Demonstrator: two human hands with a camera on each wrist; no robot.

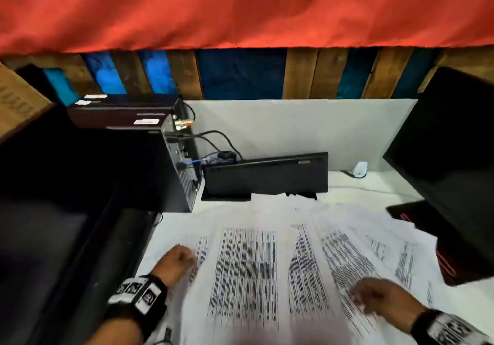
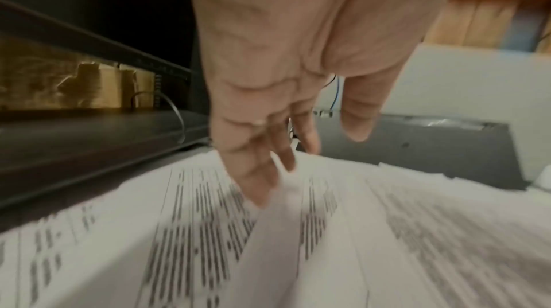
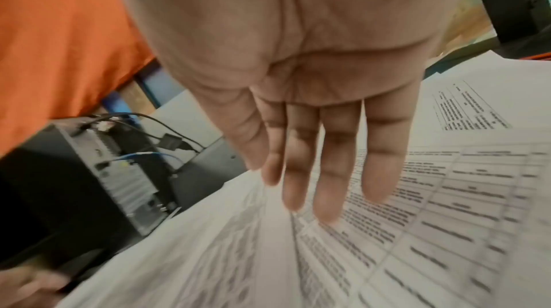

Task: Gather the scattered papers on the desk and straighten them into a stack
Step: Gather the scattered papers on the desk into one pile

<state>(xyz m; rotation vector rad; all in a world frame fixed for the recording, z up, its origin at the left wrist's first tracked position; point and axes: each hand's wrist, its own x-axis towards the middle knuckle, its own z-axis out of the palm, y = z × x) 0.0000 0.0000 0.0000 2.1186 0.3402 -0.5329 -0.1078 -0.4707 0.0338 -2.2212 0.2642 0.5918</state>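
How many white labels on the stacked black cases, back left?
3. Rear label and nearer label sit side by side on the top case; lower label is on the case below. Others may be hidden.

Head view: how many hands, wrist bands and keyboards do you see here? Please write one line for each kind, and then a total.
Hands: 2, the left hand and the right hand
Wrist bands: 2, the left wrist band and the right wrist band
Keyboards: 1, the keyboard
Total: 5
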